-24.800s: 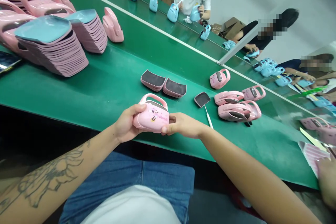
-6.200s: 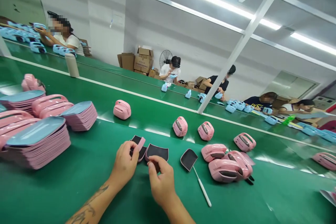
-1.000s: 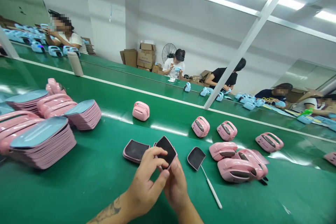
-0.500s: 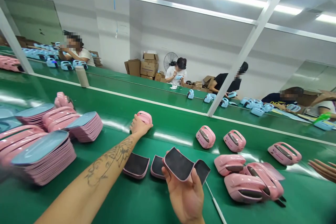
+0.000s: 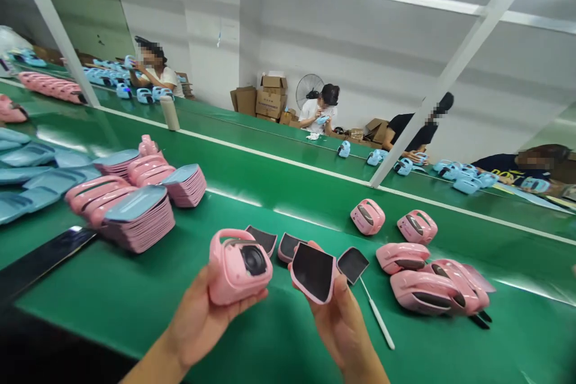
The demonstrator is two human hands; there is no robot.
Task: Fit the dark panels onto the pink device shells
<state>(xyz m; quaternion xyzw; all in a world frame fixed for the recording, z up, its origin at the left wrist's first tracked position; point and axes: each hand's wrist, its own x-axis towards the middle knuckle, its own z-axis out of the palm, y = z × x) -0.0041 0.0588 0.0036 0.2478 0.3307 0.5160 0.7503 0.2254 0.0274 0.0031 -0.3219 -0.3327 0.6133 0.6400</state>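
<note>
My left hand is wrapped round a pink portable speaker, tilted so its round black driver and top handle show. Close by on the right, my right hand grips a pink-rimmed speaker grille cover with a dark inner face. The two parts are apart. Behind them, more dark-faced covers lie on the green table, one cover just right of my right hand. A white-handled tool rests beside it.
Stacked pink panels and pink speaker shells stand at left, near blue trays. Several pink speakers sit at right. A beige bottle stands by the white divider strip. Co-workers handle blue units across the table.
My left hand has come back from the far side of the table with the pink speaker and turned its driver into view. My right hand still holds the cover. A person's hand at right has gone.
</note>
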